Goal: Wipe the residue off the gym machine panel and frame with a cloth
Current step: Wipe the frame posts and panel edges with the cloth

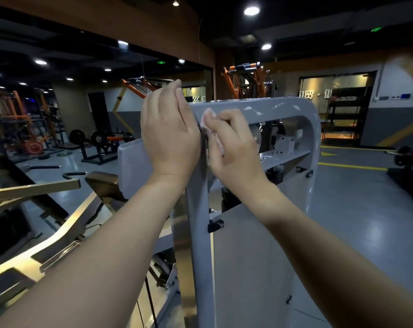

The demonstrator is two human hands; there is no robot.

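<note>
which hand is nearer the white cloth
Right. The right hand pinches the white cloth against the grey frame; the left hand rests on the frame's corner just to the cloth's left.

grey frame point(283, 107); white cloth point(208, 114); orange racks point(226, 79); yellow floor lines point(352, 166).

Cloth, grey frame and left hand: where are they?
cloth point(208, 116): head view, its white upper corner.
grey frame point(283, 106): head view, top bar.
left hand point(170, 136): head view, back of the hand.
</note>
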